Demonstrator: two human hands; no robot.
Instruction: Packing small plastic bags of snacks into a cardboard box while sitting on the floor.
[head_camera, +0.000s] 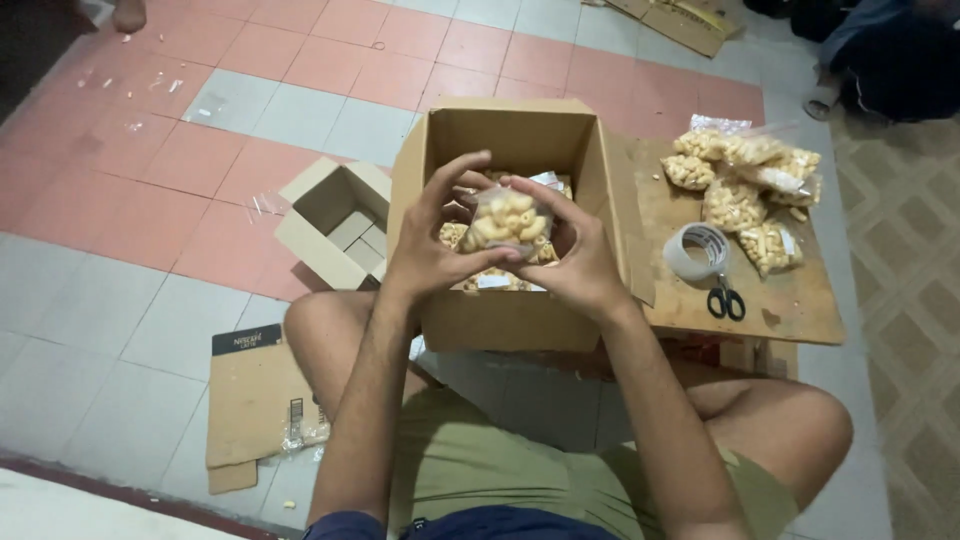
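Both my hands hold one clear plastic bag of pale yellow puffed snacks (508, 222) just above an open cardboard box (590, 150). My left hand (430, 240) grips the bag's left side with fingers curled over its top. My right hand (575, 255) cups its right side and underside. More filled snack bags lie inside the box beneath the held bag, partly hidden by my hands.
A low wooden board (790, 300) at the right carries a heap of snack bags (745, 190), a roll of clear tape (697, 250) and black scissors (726, 299). A smaller empty box (335, 220) and flattened cardboard (255, 400) lie left. Another person's foot (825, 95) is at far right.
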